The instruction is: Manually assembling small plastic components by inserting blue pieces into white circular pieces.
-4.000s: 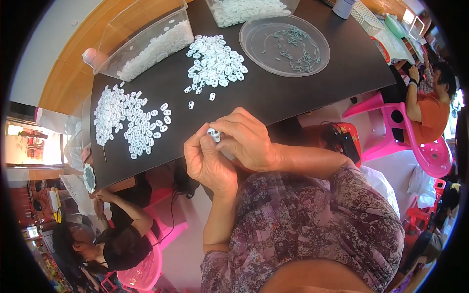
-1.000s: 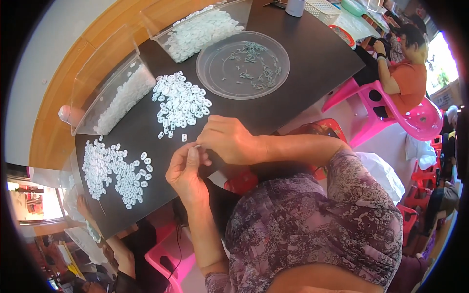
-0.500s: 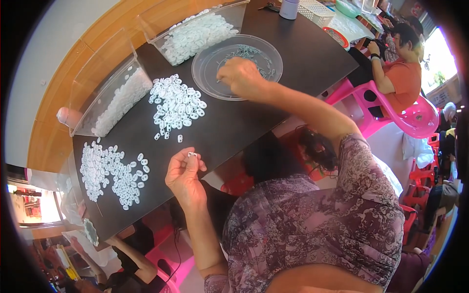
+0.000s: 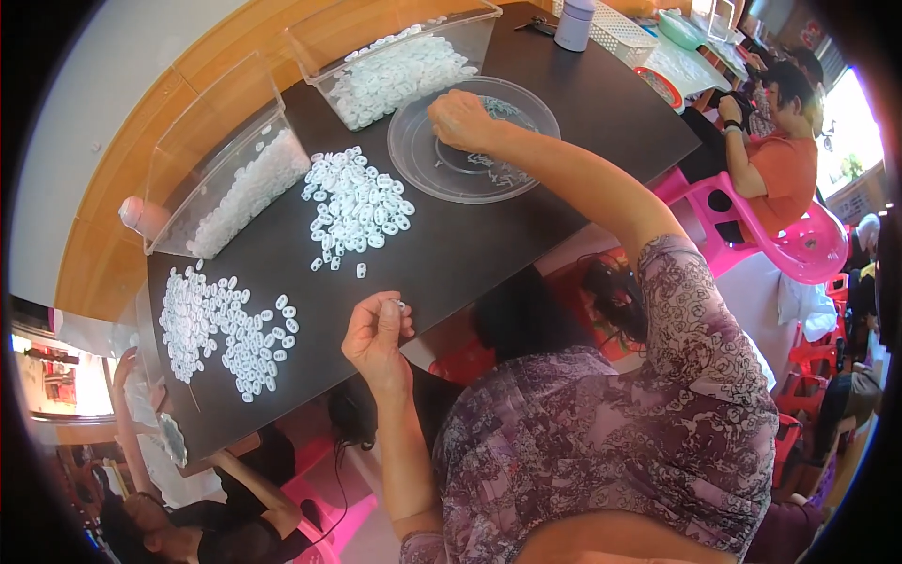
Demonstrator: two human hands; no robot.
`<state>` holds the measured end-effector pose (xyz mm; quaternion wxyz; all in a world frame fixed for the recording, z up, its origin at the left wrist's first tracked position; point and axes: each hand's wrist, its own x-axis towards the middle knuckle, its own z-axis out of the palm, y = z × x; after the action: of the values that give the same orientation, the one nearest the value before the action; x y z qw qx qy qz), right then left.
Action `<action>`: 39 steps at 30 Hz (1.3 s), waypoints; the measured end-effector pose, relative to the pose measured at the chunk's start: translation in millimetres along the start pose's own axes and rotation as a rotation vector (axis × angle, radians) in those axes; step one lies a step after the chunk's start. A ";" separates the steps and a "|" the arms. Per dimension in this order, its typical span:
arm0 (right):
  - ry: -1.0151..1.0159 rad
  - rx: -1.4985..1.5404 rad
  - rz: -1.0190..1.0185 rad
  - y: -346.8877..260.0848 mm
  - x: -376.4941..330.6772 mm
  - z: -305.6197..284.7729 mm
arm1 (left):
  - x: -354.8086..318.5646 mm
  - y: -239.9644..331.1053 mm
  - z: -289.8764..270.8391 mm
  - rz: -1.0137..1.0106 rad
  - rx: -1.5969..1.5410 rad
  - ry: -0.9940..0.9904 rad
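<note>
Right hand (image 4: 460, 120): shifted from the left hand's fingertips, where it was one second ago, to the round clear tray (image 4: 416, 158). Fingers bent downward over the tray's inside; tips hidden, so whether they grasp anything cannot be told.

Left hand (image 4: 379, 338): raised in front of the table edge, thumb and forefinger pinched on one small white piece (image 4: 401, 305), partly covered by the fingers.

In the tray: thin grey-green slivers (image 4: 507, 176), scattered, some showing beside and beyond the right wrist.

On the dark table (image 4: 601, 141): central heap (image 4: 362, 202) of white oval pieces with dark holes, left of the tray, a few lying loose at its near edge; second heap (image 4: 193, 324) of similar ovals, spread at the table's left end.

Behind the heaps: left clear bin (image 4: 202, 141), tilted in view, and far clear bin (image 4: 315, 58), both holding many white pieces.

Far end: lilac bottle (image 4: 575, 25), upright; white perforated basket (image 4: 606, 33), just beside it.

Surroundings: person in orange (image 4: 785, 174), seated on a pink chair (image 4: 799, 249), right; another person in a dark top (image 4: 240, 538), lower left.
</note>
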<state>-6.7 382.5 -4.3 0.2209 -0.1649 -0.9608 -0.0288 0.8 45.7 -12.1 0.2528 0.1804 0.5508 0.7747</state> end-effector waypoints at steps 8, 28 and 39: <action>-0.237 -0.094 -0.098 -17.2 8.3 -13.2 | -3.0 -1.8 0.8 0.048 0.000 0.022; -0.329 1.320 -0.028 -144.9 -94.4 -88.2 | -8.9 17.0 -1.2 -0.049 -0.175 0.051; -0.502 1.426 0.104 -166.3 -107.3 -95.1 | -22.7 21.3 0.0 0.032 -0.066 0.076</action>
<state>68.9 180.8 37.7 0.0495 -0.0289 -0.7592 0.6484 15.0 26.7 8.0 0.2252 0.1509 0.5312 0.8027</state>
